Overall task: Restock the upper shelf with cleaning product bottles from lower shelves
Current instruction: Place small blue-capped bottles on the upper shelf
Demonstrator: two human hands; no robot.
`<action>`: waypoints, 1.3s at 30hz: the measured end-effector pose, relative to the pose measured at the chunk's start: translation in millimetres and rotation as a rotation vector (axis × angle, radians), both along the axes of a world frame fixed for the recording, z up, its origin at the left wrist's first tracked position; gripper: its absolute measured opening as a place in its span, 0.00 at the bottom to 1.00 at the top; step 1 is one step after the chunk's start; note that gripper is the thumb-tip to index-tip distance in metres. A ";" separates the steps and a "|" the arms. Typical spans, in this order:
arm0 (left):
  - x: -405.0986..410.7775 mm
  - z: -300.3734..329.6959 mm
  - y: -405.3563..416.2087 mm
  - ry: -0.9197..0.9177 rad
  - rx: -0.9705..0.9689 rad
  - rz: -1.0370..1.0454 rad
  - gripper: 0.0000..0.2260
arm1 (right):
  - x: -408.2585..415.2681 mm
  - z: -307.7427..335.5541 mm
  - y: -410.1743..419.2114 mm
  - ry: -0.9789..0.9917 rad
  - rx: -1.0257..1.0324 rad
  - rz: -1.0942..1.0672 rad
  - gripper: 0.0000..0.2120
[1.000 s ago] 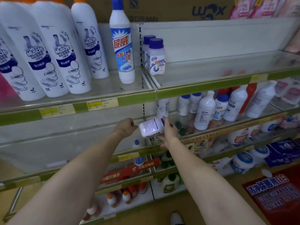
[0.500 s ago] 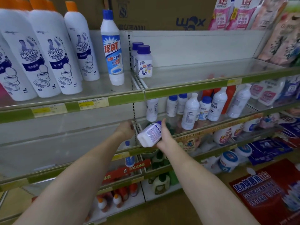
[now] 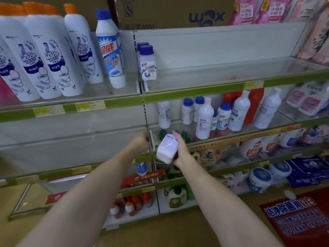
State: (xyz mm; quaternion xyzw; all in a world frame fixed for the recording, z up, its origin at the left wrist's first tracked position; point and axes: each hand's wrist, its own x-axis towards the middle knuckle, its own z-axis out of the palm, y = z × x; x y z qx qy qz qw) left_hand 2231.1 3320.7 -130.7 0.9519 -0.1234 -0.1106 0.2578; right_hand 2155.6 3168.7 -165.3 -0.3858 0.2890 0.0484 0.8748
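Note:
My right hand (image 3: 184, 153) grips a small white bottle with a blue cap (image 3: 167, 148), tilted with its base toward me, in front of the second shelf. My left hand (image 3: 140, 142) is curled beside the slotted upright between the shelf bays, and nothing shows in it. On the upper shelf (image 3: 195, 94), two matching small bottles (image 3: 147, 65) stand at the left end, one behind the other. The rest of that shelf is bare glass. Several white bottles with blue caps (image 3: 204, 118) stand on the second shelf behind my right hand.
Tall white toilet-cleaner bottles (image 3: 46, 59) and a blue-capped bottle (image 3: 111, 50) fill the upper left bay. Cardboard boxes (image 3: 174, 13) sit on top. Pink refill pouches (image 3: 306, 102) are at the right. Detergent jugs and tubs (image 3: 260, 179) sit on the lower shelves.
My right hand has turned the small bottle from lying sideways to tilted, base toward me, and drawn it slightly away from my left hand. My left hand stays by the upright.

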 end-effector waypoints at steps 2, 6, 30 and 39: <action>-8.8 -1.9 -5.3 -0.007 0.019 0.025 0.07 | -6.0 -6.7 -10.0 -0.022 0.065 -0.029 0.17; -26.2 -5.6 -18.1 -0.004 0.053 0.063 0.08 | -23.8 -5.9 -26.4 -0.080 0.129 0.087 0.26; -46.3 -1.8 -60.4 -0.041 0.081 0.143 0.10 | -30.4 0.2 -80.8 -0.134 0.143 0.270 0.25; -41.3 4.8 -47.5 -0.064 0.095 0.168 0.08 | -14.4 11.1 -70.8 -0.149 0.222 0.199 0.31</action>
